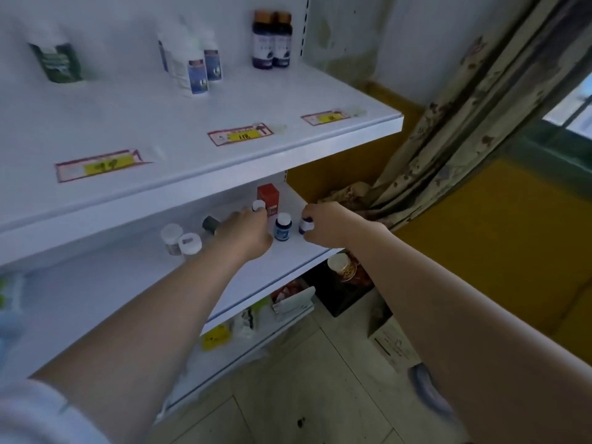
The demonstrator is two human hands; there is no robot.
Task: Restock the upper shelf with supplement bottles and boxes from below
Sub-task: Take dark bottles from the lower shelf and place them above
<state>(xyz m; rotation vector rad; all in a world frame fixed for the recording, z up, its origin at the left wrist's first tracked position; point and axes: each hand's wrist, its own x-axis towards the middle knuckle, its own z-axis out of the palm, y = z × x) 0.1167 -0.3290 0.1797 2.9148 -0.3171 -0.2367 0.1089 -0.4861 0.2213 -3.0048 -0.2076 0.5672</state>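
right hand (323,224) closed on white-capped bottle (306,224) at lower shelf (282,267) edge | left hand (246,232) closed on a small bottle (258,205); blue bottle (283,226) between could be toppled | red box (268,195) behind | upper shelf (192,116) sparsely stocked

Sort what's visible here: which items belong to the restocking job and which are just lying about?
Job:
upper shelf
lower shelf
small bottle in right hand
white-capped bottle at left hand
blue bottle between them
red box

Lying about:
curtain
cardboard box on floor
paper cup
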